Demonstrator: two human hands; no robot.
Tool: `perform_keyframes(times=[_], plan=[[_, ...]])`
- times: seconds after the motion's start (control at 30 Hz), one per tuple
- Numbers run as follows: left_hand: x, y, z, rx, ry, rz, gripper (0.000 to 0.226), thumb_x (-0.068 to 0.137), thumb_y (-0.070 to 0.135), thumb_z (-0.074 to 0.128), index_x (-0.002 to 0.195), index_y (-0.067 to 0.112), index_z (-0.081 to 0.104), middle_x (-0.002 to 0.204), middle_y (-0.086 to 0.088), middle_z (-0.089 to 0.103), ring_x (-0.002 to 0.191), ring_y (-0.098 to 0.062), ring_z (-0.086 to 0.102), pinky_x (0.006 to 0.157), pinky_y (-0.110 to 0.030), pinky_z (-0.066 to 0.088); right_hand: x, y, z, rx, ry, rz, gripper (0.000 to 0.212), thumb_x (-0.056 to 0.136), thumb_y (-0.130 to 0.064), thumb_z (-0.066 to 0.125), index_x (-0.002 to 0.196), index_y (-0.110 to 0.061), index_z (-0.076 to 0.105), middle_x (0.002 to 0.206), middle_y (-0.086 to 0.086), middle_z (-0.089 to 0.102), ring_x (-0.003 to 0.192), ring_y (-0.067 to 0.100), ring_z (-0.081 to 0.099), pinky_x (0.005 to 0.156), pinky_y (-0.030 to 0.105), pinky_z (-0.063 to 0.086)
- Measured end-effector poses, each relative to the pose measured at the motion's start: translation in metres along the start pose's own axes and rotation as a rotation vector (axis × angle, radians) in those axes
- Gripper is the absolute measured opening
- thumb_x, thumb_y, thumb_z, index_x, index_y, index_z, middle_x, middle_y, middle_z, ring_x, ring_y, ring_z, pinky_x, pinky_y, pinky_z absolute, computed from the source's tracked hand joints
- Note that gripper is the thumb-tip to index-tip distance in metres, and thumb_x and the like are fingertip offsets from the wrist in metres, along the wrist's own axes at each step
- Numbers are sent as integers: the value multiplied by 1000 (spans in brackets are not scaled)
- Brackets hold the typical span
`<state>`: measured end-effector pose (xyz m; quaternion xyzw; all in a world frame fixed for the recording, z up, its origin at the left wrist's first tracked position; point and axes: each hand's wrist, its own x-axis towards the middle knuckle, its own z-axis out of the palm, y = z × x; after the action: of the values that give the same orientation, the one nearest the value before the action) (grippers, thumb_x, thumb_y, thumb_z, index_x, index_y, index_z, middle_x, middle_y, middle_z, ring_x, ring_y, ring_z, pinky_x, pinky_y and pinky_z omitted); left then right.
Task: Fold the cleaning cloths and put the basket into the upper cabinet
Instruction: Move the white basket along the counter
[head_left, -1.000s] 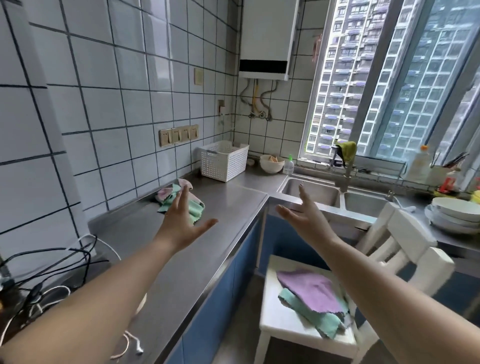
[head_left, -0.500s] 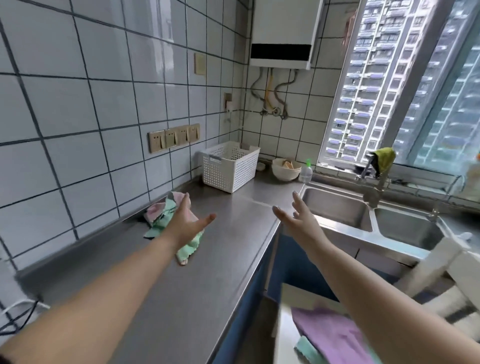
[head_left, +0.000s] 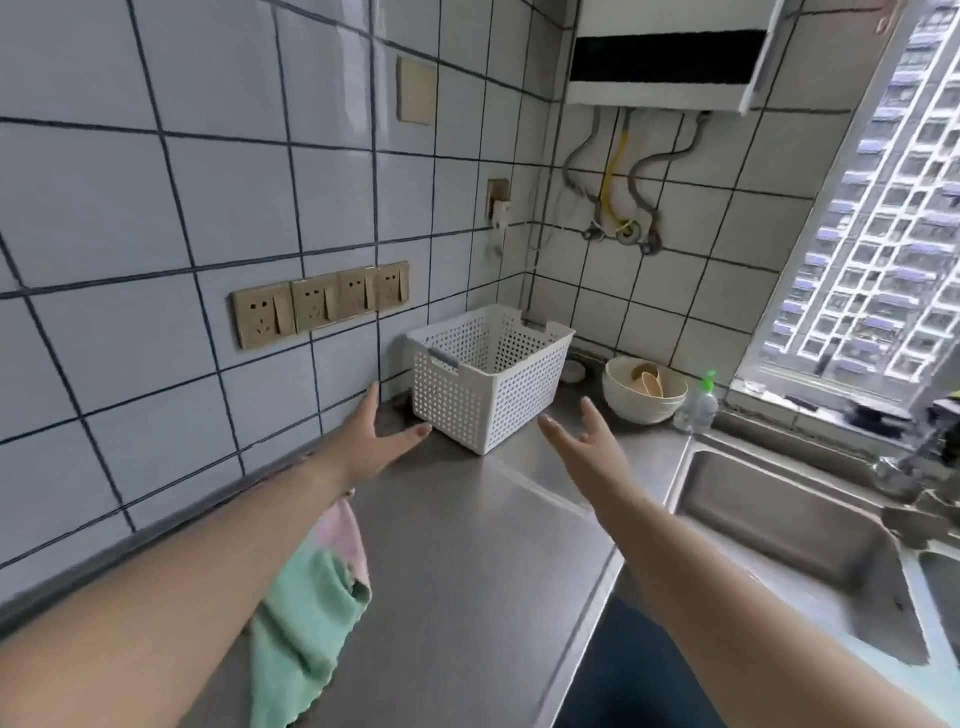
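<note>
The left hand (head_left: 376, 444) is stretched out with straight fingers spread apart, its fingertips very near the left side of the basket (head_left: 488, 374); I cannot tell if they touch it. The right hand (head_left: 587, 441) is also spread and holds nothing, just near the basket's right corner. The basket is white plastic with many small holes and looks empty. It stands on the steel worktop (head_left: 467, 545) in the far corner. Green and pink cloths (head_left: 311, 613) lie crumpled under the left forearm. A bowl (head_left: 644, 400) to the right holds small beige things. Farther right is a sink (head_left: 789, 530).
</note>
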<state>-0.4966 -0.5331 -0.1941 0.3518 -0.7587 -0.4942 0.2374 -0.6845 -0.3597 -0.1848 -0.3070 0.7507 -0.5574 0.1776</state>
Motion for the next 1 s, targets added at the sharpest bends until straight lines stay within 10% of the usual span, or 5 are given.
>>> perform_keyframes(times=[0.53, 0.77, 1.0], plan=[[283, -24, 20, 52, 71, -116, 92, 86, 51, 57, 151, 23, -2, 158, 1, 10, 143, -18, 18, 114, -35, 18, 274, 71, 93, 12, -97, 216, 114, 54, -76, 55, 147, -23, 16, 154, 1, 25, 137, 25, 31, 105, 52, 38], [327, -44, 48, -7, 147, -91, 63, 93, 29, 55, 146, 17, 23, 146, -5, 38, 119, -11, 40, 85, -19, 25, 316, 93, 120, 157, -140, 409, 82, 85, -43, 61, 145, -19, 11, 144, 7, 31, 117, 27, 46, 83, 47, 53], [367, -67, 59, -94, 273, -154, 36, 89, 24, 62, 121, 18, 46, 116, 0, 57, 102, -17, 56, 86, -33, 45, 320, 104, 124, 356, -200, 406, 58, 88, -15, 48, 139, -23, 23, 103, -6, 46, 84, 11, 52, 82, 50, 55]])
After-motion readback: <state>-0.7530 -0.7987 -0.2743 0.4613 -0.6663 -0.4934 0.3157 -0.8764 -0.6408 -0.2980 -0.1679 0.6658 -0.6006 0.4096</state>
